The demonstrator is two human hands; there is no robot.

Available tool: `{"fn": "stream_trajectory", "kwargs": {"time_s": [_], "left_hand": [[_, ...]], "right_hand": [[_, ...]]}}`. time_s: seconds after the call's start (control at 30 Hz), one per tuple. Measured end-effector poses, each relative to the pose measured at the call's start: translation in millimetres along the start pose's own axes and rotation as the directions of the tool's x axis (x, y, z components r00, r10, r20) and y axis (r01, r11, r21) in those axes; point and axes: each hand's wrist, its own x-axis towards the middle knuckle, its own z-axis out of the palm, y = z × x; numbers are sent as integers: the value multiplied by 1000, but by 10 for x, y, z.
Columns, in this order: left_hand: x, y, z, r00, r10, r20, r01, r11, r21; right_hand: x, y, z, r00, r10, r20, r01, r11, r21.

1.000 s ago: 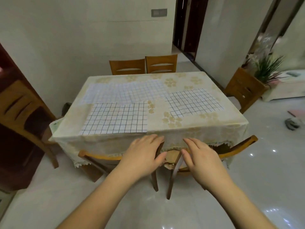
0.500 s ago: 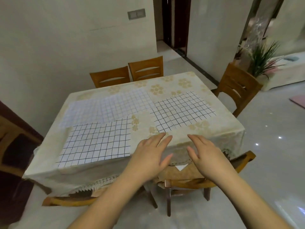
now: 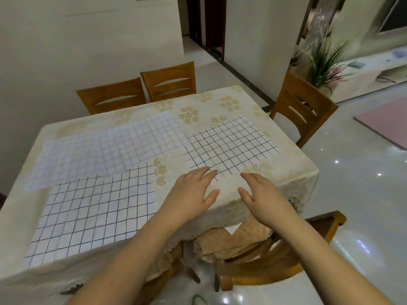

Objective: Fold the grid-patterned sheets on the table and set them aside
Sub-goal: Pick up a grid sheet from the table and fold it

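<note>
Sheets flat, hands over the near edge

Sheets lie unfolded on the counter (image 3: 293, 170), three of them on a cream floral cloth (image 3: 191, 113). The right sheet (image 3: 229, 148) has thin dark grid lines and sits toward the counter's right side, turned at a slant. The left sheet (image 3: 94, 214) has bolder dark lines and larger squares; it lies near the front-left edge. The far sheet (image 3: 110, 150) is long, with pale bluish lines, and stretches across the back-left; its near edge appears to be overlapped by the left sheet, and its right end meets the right sheet's left corner.

The left hand (image 3: 189, 194) is palm down over the cloth between the two dark-lined sheets, its fingers (image 3: 206, 175) loosely extended and grasping nothing; the tips reach the near corner of the right sheet, though whether they touch it cannot be told. The right hand (image 3: 264, 194) is just beside it, also palm down near the counter's front edge, fingers (image 3: 248, 176) relaxed and slightly spread, holding nothing, close to the right sheet's near edge.

Two wooden chairs (image 3: 141, 89) stand at the far side, another chair (image 3: 304, 108) at the right end, and a near chair (image 3: 271, 260) with a tan cushion is tucked under the front edge. A plant (image 3: 323, 60) stands beyond, on a glossy tiled floor (image 3: 363, 194).
</note>
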Motion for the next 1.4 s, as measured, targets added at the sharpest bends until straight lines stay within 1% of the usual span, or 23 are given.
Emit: {"fn": "stream_trajectory", "kwargs": {"time_s": [0.17,0.3,0.43,0.57,0.67,0.8,1.0,1.07,1.17,1.3,1.4], "left_hand": [[432,-300,109,999,31,33,-30,999,-25],[713,-399,248,997,29,75,-27,999,-30],[984,-509,439,993,-10,116,16,999,-47],[1259,-581,647,979,-92,180,103,993,-55],[1426,-586,788,966,-137,218,150,988,-44],[1607,-583,940,962,-144,230,161,985,-56],[1827,-557,1168,945,-188,267,223,969,-107],[1862,-562,1234,942,-195,272,233,966,-115],[1869,-572,1295,941,-208,266,248,961,-125],[1862,-605,1320,937,-218,274,261,956,-135],[1855,-636,1323,935,-219,279,263,956,-133]], "right_hand": [[277,9,43,998,64,-11,-64,998,-27],[486,152,147,994,108,24,-107,994,-30],[841,384,268,990,141,30,-141,990,0],[1342,685,461,986,159,40,-160,987,17],[1762,920,666,970,233,64,-236,971,36],[2259,1246,1009,936,338,99,-345,936,65],[2663,1546,1413,904,403,143,-405,914,-18],[2734,1589,1503,898,423,123,-424,905,-19],[2804,1631,1588,887,460,53,-461,887,13],[2857,1676,1685,859,511,43,-511,860,-14],[2867,1686,1732,858,513,36,-511,859,-37]]}}
